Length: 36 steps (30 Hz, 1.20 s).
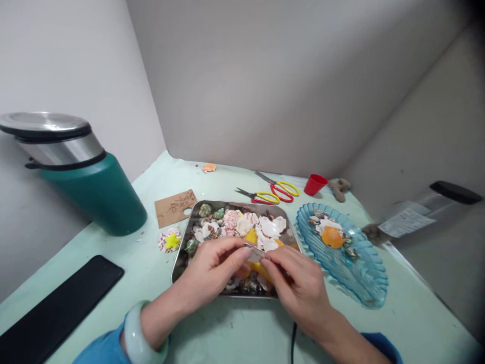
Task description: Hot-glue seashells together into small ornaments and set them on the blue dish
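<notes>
Fingers (235, 253) of our left hand (212, 268) and right hand (299, 288) are pinched tight from both sides on one small pale shell (255, 254). We hold it just above the metal tray (180, 263) of shells, toward its 6 o'clock rim. On the surface (227, 328), a blue glass dish (364, 283) lies at the tray's 3 o'clock and scissors (265, 197) at 1 o'clock.

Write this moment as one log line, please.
left hand: pinching small pale piece | right hand: pinching same piece | below: metal tray of shells | right side: blue dish
</notes>
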Motion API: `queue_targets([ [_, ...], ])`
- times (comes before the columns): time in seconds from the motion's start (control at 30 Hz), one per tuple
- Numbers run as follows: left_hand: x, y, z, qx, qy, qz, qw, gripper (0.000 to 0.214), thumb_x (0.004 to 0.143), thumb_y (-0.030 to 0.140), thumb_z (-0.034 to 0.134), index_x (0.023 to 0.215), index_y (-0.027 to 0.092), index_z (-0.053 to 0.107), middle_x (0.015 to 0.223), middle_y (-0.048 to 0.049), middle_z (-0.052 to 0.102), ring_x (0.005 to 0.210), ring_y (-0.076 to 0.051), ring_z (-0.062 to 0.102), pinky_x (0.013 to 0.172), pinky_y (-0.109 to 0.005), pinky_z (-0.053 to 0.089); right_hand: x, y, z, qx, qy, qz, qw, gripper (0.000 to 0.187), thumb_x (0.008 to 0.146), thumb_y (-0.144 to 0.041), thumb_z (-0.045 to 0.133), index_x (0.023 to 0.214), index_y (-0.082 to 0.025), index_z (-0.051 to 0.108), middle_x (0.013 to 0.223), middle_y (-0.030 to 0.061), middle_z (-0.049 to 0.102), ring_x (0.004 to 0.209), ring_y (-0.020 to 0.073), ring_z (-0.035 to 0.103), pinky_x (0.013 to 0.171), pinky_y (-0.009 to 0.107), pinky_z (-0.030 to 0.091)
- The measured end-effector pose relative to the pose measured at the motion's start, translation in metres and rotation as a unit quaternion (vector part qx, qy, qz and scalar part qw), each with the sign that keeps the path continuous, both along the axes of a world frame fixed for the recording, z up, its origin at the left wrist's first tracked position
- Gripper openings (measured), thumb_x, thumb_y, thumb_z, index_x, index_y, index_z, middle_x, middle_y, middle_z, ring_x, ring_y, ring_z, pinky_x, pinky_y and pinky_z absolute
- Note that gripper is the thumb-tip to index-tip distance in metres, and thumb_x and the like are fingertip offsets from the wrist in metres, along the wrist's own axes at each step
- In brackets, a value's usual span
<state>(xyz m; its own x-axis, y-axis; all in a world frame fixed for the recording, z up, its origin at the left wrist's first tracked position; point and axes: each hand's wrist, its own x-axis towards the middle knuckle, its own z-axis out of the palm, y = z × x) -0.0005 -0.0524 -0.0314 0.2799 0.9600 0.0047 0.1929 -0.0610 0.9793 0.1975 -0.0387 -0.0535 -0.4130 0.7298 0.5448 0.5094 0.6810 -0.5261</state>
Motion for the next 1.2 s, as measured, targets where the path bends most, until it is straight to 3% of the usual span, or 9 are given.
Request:
queue_targets([
  [0.2,0.0013,-0.0001,-0.0006,0.028,0.02,0.008,0.999,0.027,0.089,0.041,0.054,0.096,0.018,0.068,0.079,-0.0035,0.067,0.066,-0.014,0.058,0.062,-0.024,0.046,0.0005,-0.0013,0.0001,0.002,-0.001,0.013,1.0,0.009,0.09,-0.015,0.053,0.087,-0.019,0.06,0.072,0.0046,0.064,0.065,0.0175,0.056,0.061,0.03,0.042],
  [0.43,0.0024,-0.0007,0.0013,-0.004,0.041,0.002,0.999,0.034,0.091,0.037,0.049,0.066,0.016,0.058,0.057,0.0002,0.058,0.054,-0.011,0.056,0.055,-0.021,0.043,0.0013,-0.0022,-0.0002,0.023,0.015,0.026,0.999,0.003,0.088,-0.016,0.057,0.09,-0.018,0.058,0.075,0.0047,0.065,0.066,0.0171,0.057,0.062,0.03,0.043],
  [0.83,0.001,-0.0001,0.0043,0.031,0.048,-0.019,0.998,0.037,0.091,0.036,0.051,0.064,0.014,0.061,0.058,0.0017,0.055,0.051,-0.008,0.054,0.05,-0.018,0.041,0.0016,-0.0012,0.0003,0.051,0.041,0.073,0.995,0.009,0.088,-0.009,0.054,0.087,-0.016,0.06,0.068,0.0025,0.059,0.061,0.0143,0.051,0.06,0.028,0.039],
  [1.1,-0.002,0.003,0.0015,0.136,0.062,-0.026,0.988,0.028,0.091,0.029,0.054,0.074,0.014,0.072,0.074,-0.0029,0.064,0.068,-0.011,0.058,0.067,-0.021,0.045,0.0025,-0.0012,0.0052,0.03,0.03,0.1,0.994,0.016,0.089,-0.008,0.05,0.077,-0.017,0.055,0.065,0.0011,0.054,0.06,0.0132,0.047,0.06,0.027,0.036],
  [1.2,-0.0017,0.0019,0.0043,0.136,0.061,-0.024,0.988,0.025,0.091,0.028,0.054,0.082,0.015,0.073,0.075,-0.003,0.065,0.067,-0.011,0.059,0.065,-0.021,0.046,0.0019,-0.0015,0.0066,0.024,0.037,0.102,0.994,0.018,0.09,-0.008,0.049,0.075,-0.017,0.054,0.064,0.0009,0.054,0.06,0.013,0.047,0.06,0.027,0.037],
])
